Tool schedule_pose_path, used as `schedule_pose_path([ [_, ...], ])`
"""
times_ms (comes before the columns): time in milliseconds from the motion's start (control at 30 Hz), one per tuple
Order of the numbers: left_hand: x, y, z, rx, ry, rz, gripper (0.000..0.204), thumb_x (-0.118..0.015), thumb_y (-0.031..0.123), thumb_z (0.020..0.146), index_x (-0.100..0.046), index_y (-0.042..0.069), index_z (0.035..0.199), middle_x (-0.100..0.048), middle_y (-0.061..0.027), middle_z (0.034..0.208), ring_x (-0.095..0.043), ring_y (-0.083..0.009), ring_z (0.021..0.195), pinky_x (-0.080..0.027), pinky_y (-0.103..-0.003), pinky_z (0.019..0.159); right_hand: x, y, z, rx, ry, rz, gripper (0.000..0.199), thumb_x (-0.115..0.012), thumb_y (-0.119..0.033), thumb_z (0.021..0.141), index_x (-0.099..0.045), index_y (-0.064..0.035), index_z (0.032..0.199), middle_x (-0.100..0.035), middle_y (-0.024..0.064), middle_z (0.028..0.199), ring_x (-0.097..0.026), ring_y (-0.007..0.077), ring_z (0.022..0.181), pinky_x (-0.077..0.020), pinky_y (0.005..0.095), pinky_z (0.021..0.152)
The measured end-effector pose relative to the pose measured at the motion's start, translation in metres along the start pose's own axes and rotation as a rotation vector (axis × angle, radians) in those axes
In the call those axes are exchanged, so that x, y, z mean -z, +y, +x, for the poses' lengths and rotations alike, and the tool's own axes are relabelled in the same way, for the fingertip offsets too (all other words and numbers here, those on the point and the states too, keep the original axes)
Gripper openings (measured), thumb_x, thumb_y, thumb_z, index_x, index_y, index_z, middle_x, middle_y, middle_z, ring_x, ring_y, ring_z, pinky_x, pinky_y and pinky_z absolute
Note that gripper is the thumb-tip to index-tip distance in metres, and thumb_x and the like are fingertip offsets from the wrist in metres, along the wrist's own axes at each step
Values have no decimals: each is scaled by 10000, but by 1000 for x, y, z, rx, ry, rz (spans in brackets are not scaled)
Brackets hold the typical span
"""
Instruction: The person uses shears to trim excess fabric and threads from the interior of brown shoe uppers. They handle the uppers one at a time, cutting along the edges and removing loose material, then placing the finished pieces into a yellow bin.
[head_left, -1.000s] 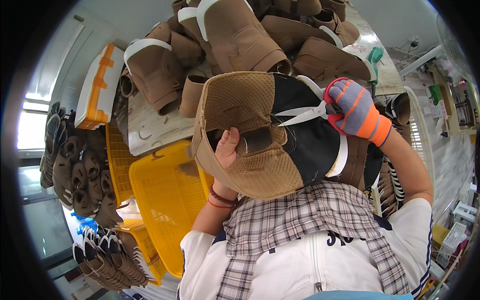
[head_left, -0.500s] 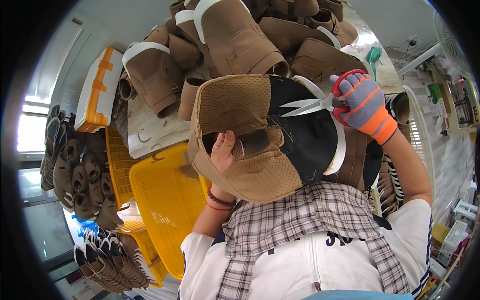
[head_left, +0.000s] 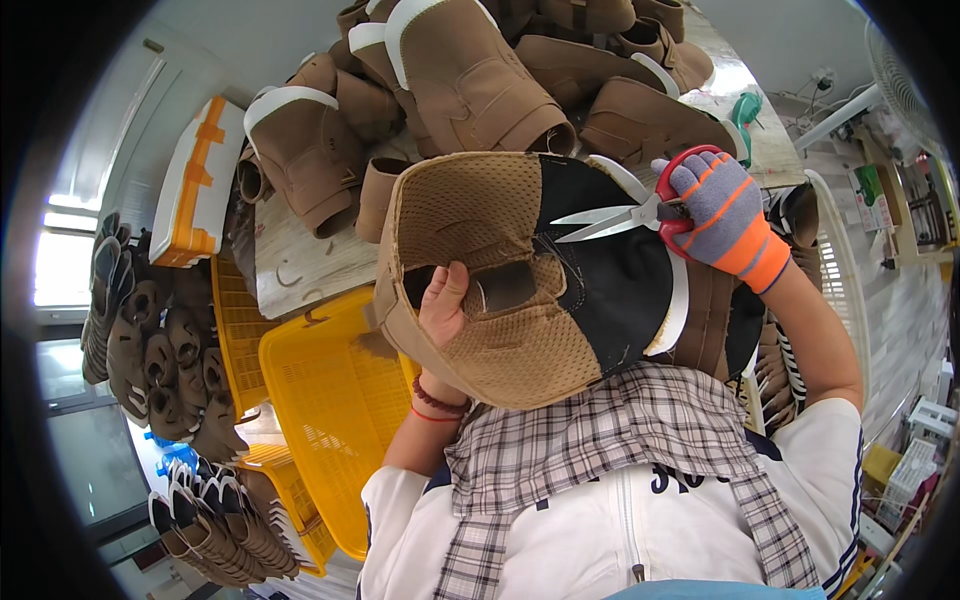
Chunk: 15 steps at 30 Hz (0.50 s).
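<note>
Shoe upper [head_left: 615, 285], L fingers [head_left: 455, 280] pt-hidden

The left forearm [head_left: 418, 445] comes up out of a white sleeve, tilted a little to the right, with a beaded bracelet and a red cord on its wrist. The left hand [head_left: 443, 308], bare and partly hidden, is raised on the person's side of the counter [head_left: 300, 250], short of its near edge, thumb pointing upward. The right forearm [head_left: 818, 340] is bare and slants up and inward from its sleeve. The right hand [head_left: 722, 220], in a grey and orange glove, is near the counter's near right corner, its fingers curled in a grip.
</note>
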<state>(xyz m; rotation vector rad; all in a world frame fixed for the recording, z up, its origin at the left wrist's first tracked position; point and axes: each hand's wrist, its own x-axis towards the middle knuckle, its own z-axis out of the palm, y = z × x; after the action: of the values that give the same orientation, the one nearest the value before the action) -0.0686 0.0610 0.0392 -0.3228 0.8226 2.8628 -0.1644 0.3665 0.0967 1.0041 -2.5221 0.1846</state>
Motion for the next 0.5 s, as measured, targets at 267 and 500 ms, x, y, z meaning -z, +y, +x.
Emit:
schedule_pose_path([
  [267,-5,-3,0,-47,42,25,329,-576,210,951,-535,-13,1191,-618,-142,1153,-639,-246,1003,-572,-366,830,-7,4,-7,58,-16,90,462,-757,-147,579,-606,-86,1011,-596,86,890,-570,309,819,-474,395,746],
  [500,-3,-1,1,23,-40,37,357,-551,215,964,-507,-17,1232,-607,-155,1180,-631,-261,1030,-562,-388,862,0,-1,-3,115,-41,96,407,-794,-221,568,-619,-86,909,-603,88,878,-583,302,843,-477,384,780],
])
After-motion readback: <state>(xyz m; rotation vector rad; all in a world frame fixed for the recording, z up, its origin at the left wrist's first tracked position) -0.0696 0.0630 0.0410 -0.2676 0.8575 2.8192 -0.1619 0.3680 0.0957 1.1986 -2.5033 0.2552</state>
